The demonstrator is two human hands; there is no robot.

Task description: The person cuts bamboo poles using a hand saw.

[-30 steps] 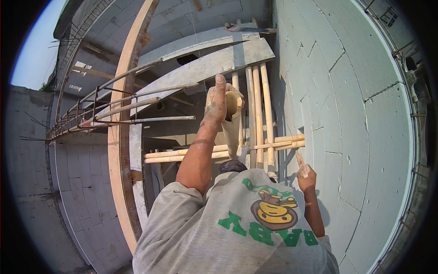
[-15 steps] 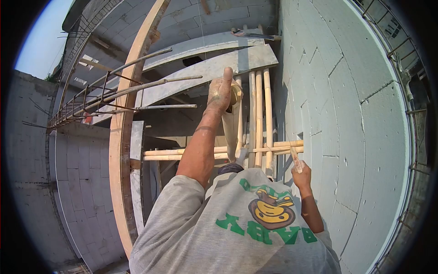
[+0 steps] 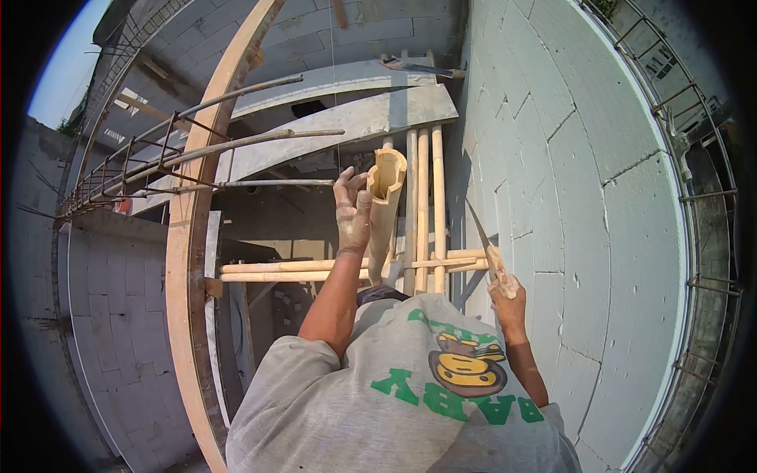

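Note:
My left hand (image 3: 352, 217) is raised with its fingers spread, just left of a thick upright bamboo pole (image 3: 382, 225). The pole's hollow top end faces me and has a notched, uneven rim. Whether the hand still brushes the pole I cannot tell. On the right, my right hand (image 3: 508, 303) is closed around the pale handle of a machete (image 3: 482, 231), whose narrow blade points up and away, seen nearly edge-on near the block wall.
Bamboo poles (image 3: 424, 209) stand beyond, crossed by horizontal bamboo poles (image 3: 292, 271). A wooden beam (image 3: 189, 236) rises at left, with rebar ends (image 3: 284, 135) jutting inward. Grey boards (image 3: 339, 114) span the back, a handsaw (image 3: 414, 66) lying on them. A block wall (image 3: 568, 236) closes the right.
My left hand has come off the bamboo pole's top and moved left, uncovering the hollow end. My right hand has turned the machete, so more blade shows. The view has shifted slightly.

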